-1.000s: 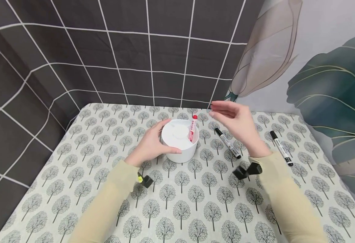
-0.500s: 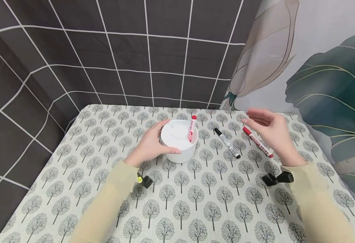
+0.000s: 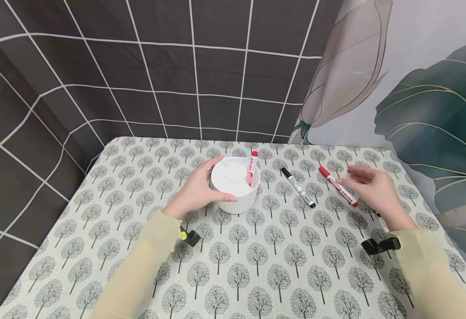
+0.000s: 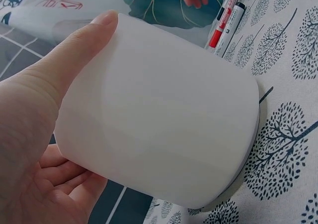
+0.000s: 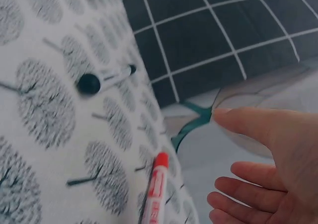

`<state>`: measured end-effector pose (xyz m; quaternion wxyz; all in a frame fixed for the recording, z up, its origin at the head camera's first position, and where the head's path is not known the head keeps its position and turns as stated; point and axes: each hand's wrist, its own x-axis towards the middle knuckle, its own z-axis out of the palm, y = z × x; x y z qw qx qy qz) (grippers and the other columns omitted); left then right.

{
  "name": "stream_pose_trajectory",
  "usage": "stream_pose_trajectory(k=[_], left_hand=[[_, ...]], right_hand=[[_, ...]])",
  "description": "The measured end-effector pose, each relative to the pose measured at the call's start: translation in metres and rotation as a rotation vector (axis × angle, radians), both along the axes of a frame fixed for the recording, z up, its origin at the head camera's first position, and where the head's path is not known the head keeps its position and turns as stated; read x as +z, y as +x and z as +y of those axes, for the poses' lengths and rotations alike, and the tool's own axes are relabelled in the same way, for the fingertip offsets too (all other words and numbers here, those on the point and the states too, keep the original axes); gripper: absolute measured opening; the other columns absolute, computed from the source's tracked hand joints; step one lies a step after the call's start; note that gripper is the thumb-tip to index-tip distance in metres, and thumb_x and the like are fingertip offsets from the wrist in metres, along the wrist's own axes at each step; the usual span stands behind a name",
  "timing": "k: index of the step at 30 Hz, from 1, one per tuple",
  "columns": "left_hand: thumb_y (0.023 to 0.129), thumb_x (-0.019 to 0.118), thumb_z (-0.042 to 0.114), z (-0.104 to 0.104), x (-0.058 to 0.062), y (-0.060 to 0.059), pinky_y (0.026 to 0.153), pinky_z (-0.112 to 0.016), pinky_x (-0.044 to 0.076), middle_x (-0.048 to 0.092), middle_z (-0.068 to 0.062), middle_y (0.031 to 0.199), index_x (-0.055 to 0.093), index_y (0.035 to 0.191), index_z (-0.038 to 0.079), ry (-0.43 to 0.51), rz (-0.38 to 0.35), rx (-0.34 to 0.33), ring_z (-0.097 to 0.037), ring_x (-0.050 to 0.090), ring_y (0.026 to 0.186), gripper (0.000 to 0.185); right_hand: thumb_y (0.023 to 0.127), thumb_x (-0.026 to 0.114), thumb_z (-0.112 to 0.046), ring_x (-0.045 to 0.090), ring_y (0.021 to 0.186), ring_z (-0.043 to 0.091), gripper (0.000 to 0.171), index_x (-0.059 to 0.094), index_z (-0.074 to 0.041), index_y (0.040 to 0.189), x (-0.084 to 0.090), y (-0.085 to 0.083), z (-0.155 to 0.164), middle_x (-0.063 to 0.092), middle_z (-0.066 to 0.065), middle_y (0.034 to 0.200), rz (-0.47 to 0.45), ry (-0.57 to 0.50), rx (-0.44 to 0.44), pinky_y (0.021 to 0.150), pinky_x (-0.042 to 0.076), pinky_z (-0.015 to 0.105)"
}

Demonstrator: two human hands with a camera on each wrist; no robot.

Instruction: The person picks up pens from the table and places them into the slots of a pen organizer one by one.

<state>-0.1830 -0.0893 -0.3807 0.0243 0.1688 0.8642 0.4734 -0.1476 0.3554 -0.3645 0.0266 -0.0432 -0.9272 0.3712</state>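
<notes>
My left hand (image 3: pixel 197 188) grips a white round divided container (image 3: pixel 236 201), thumb on the near side and fingers round the far side. Inside it a red-capped marker (image 3: pixel 252 168) leans upright in the right compartment. My right hand (image 3: pixel 374 190) hovers just right of a red marker (image 3: pixel 338 186) lying on the cloth. Its thumb and fingers are apart with nothing between them, as the right wrist view also shows. A black marker (image 3: pixel 298 187) lies between the container and the red marker. Another black marker is mostly hidden beneath my right hand.
The table is covered by a tree-print cloth (image 3: pixel 256 266). Behind it hangs a dark curtain with a white grid (image 3: pixel 169 66). A leaf-patterned curtain (image 3: pixel 432 110) borders the right side.
My right hand has moved right and lower, from beside the container, past the black marker, to the far side of the red marker. The left hand and container have stayed put.
</notes>
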Motion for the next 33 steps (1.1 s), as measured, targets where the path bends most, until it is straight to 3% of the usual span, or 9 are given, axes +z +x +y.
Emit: stream_pose_trajectory(k=[5,11,14,18,33], left_hand=[[0.058,0.100,0.044,0.000,0.001,0.000,0.111,-0.050,0.038,0.052,-0.004,0.146,0.040,0.156,0.016,0.010,-0.007,-0.006,-0.024,0.049,0.132,0.118],[0.058,0.100,0.045,0.000,0.000,-0.001,0.110,-0.050,0.039,0.053,-0.004,0.145,0.039,0.156,0.015,0.008,-0.003,-0.007,-0.023,0.050,0.131,0.119],[0.058,0.100,0.045,-0.001,0.000,-0.001,0.110,-0.050,0.039,0.054,-0.004,0.144,0.040,0.156,0.015,0.005,0.002,-0.006,-0.023,0.050,0.130,0.119],[0.057,0.100,0.046,-0.001,0.000,-0.001,0.109,-0.051,0.039,0.054,-0.003,0.144,0.040,0.156,0.016,0.005,-0.003,-0.005,-0.023,0.050,0.130,0.119],[0.057,0.100,0.046,-0.001,-0.001,-0.001,0.110,-0.051,0.039,0.054,-0.002,0.145,0.041,0.155,0.018,0.003,-0.009,0.003,-0.023,0.049,0.131,0.118]], right_hand=[[0.091,0.077,-0.046,0.056,0.118,0.036,0.073,0.056,0.001,0.141,-0.012,0.006,0.010,0.060,0.024,0.135,-0.020,0.016,0.011,0.076,0.043,0.010],[0.089,0.078,-0.049,0.059,0.105,0.021,0.075,0.056,0.001,0.141,-0.023,0.015,0.015,0.063,0.025,0.129,-0.086,0.058,0.002,0.076,0.046,0.020],[0.087,0.079,-0.050,0.059,0.104,0.022,0.077,0.057,0.002,0.139,-0.027,0.018,0.015,0.064,0.025,0.125,-0.095,0.068,-0.001,0.078,0.045,0.028],[0.086,0.081,-0.046,0.060,0.101,0.029,0.071,0.060,0.003,0.134,-0.033,0.020,0.016,0.066,0.024,0.117,-0.062,0.098,0.004,0.077,0.045,0.033],[0.085,0.083,-0.017,0.060,0.076,0.019,0.041,0.069,0.006,0.118,-0.047,0.016,0.018,0.070,0.013,0.092,0.030,0.176,-0.019,0.060,0.045,0.029]])
